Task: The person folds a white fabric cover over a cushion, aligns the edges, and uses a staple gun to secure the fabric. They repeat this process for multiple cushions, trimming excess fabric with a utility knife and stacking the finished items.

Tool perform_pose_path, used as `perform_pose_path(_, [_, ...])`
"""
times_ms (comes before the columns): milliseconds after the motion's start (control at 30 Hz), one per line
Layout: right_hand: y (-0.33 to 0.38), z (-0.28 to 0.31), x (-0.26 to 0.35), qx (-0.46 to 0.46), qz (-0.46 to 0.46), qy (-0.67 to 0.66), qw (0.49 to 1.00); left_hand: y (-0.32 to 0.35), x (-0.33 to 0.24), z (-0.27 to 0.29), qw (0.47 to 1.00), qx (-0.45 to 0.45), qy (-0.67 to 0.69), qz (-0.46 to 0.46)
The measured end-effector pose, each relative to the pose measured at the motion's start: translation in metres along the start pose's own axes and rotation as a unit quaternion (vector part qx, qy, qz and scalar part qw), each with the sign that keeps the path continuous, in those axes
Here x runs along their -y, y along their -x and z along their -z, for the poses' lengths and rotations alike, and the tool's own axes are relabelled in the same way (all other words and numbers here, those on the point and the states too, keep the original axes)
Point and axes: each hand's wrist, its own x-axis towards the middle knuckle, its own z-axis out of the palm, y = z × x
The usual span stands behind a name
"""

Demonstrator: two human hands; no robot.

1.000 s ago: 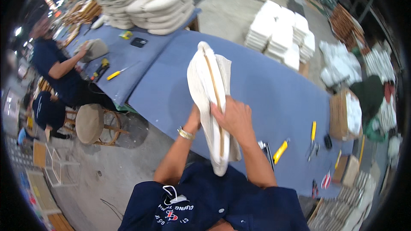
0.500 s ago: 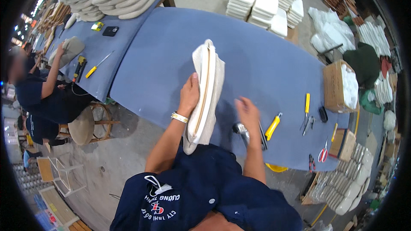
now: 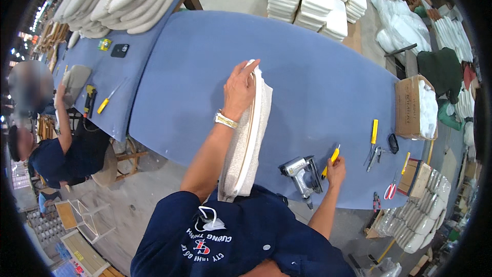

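A padded seat cushion (image 3: 260,123), covered in light beige fabric, stands on edge over the table's near side, its lower end against my shirt. Its narrow side faces up, showing a white band and a thin brown line of board. My left hand (image 3: 239,95) is wrapped round the cushion's far end. To the right, my right hand (image 3: 336,173) is closed round a yellow utility knife (image 3: 334,155), with its tip pointing away from me. Just left of the knife lies a silver pneumatic staple gun (image 3: 301,173) on the table.
On the blue table (image 3: 205,41) at right lie a yellow-handled screwdriver (image 3: 374,132), pliers (image 3: 376,158), red-handled scissors (image 3: 391,191) and a cardboard box (image 3: 408,106). A co-worker (image 3: 66,156) sits at the left table. White pads (image 3: 318,0) are stacked beyond.
My left hand has slid up to the cushion's far end. My right hand has moved right and down and taken hold of the utility knife.
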Motion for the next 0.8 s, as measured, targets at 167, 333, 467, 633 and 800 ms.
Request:
perform_pose_path(167, [-0.021, 0.029, 0.143, 0.097, -0.008, -0.362, 0.927, -0.015, -0.005, 0.016, 0.997, 0.054, -0.047, 0.004])
perform_pose_path(333, [-0.037, 0.015, 0.297, 0.236, 0.083, -0.347, 0.904, -0.022, 0.013, 0.008, 1.0, -0.002, -0.023, -0.02])
perform_pose_path(467, [-0.032, -0.008, 0.38, 0.325, 0.144, -0.316, 0.88, -0.018, 0.019, 0.0, 0.999, -0.04, 0.036, 0.003])
perform_pose_path(633, [-0.026, -0.031, 0.419, 0.308, 0.215, -0.079, 0.924, -0.01, 0.026, -0.015, 0.992, -0.096, 0.078, 0.016])
perform_pose_path(800, [-0.02, -0.047, 0.418, 0.339, 0.2, 0.01, 0.919, -0.005, 0.028, -0.015, 0.993, -0.096, 0.064, 0.024])
